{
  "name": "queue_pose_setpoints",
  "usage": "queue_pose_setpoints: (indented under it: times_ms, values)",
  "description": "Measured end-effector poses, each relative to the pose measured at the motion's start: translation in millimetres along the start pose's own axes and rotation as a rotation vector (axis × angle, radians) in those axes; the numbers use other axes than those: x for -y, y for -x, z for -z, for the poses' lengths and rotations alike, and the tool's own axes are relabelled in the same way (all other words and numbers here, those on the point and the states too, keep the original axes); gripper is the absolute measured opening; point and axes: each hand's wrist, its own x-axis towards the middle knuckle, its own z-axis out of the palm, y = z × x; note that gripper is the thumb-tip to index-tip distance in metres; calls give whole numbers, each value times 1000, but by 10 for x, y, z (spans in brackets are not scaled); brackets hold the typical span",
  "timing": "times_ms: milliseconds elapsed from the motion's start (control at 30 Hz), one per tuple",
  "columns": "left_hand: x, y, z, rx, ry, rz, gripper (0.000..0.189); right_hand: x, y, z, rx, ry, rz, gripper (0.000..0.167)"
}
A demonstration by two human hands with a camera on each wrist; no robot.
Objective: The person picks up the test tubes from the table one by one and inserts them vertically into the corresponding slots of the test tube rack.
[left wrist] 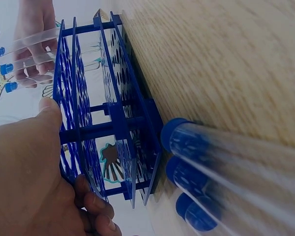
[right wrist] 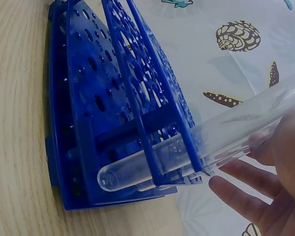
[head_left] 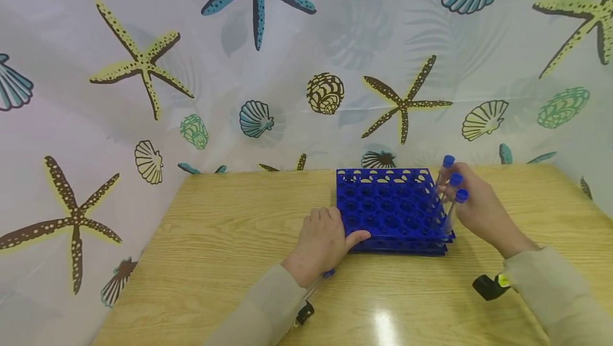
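Rack [head_left: 392,238] is being gripped by left hand [head_left: 322,237], an inserted tube [head_left: 448,161] pinched by right hand [head_left: 476,197]. Loose tubes [left wrist: 188,178] are being left unracked.

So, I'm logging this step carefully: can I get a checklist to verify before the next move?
1. Rack steadied: ok, the left hand grips its near left corner.
2. Racked tubes capped: ok, three blue caps show.
3. Right hand holding a tube: cannot tell, its fingers are partly hidden.
4. Tube nearest the right wrist camera fully seated: cannot tell; its rounded end is past the upper plates.
5. All visible tubes racked: not ok, three capped tubes lie on the table.
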Motion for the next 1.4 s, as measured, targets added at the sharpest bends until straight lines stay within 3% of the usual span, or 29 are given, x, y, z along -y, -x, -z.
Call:
queue_pose_setpoints:
  times_ms: [167,667,833,1133,1400]
  values:
    - [-5,-2,7,6,20,5,73,-34,10,-14,-7,15,13,26]
    - [-5,-9,15,29,39,8,72,-73,25,-54,-57,39,54,14]
    - [-12,-8,10,23,15,-4,73,-100,117,-37,-7,18,-24,9]
    - [-13,-27,11,37,33,6,74,-115,386,-19,80,-34,-81,31]
    - [-1,-9,2,27,27,9,73,-74,577,-12,239,-74,-176,40]
